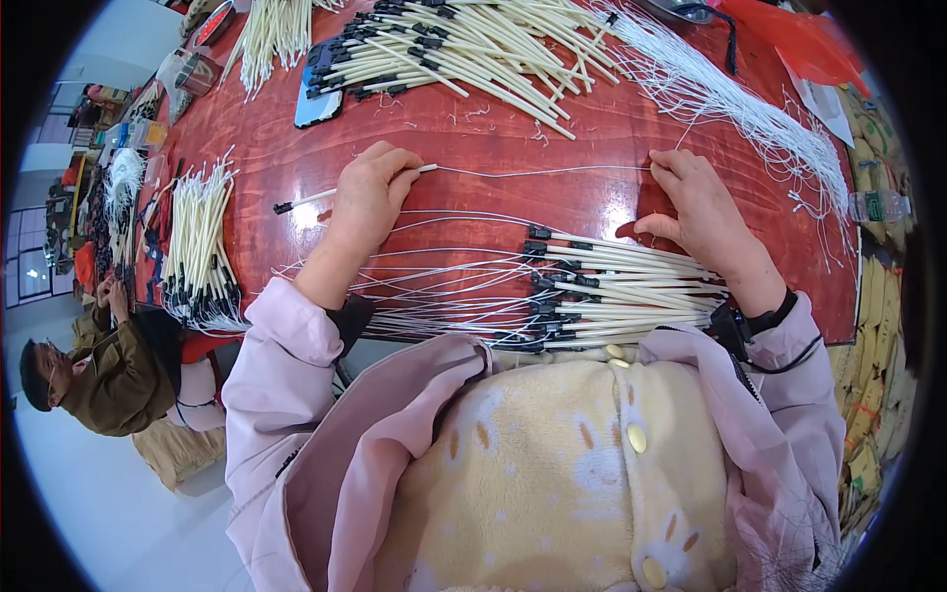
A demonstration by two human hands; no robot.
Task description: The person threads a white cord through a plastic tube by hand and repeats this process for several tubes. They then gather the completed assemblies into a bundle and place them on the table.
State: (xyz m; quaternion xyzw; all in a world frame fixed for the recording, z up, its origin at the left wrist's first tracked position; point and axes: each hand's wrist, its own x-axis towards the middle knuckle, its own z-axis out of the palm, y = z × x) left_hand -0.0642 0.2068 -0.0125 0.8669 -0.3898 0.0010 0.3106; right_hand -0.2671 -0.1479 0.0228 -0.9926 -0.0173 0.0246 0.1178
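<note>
My left hand [373,195] is closed round a thin cream stick [316,198] with a black end piece pointing left. From the stick's right end a white string [533,174] stretches across to my right hand [695,202]. The fingertips of that hand hold the string, while its thumb sits apart and lower. Just below my hands lies a row of finished-looking cream sticks [641,296] with black end pieces, their white strings [434,286] trailing left under my left forearm. Beyond my hands rests a big pile of similar sticks [473,54].
A long hank of white strings [730,109] lies at the far right of the red table [473,128]. A phone [318,107] is beside the pile. More bundled sticks [197,237] stand at the left, near another person [109,375]. A plastic bottle [880,206] lies at the right edge.
</note>
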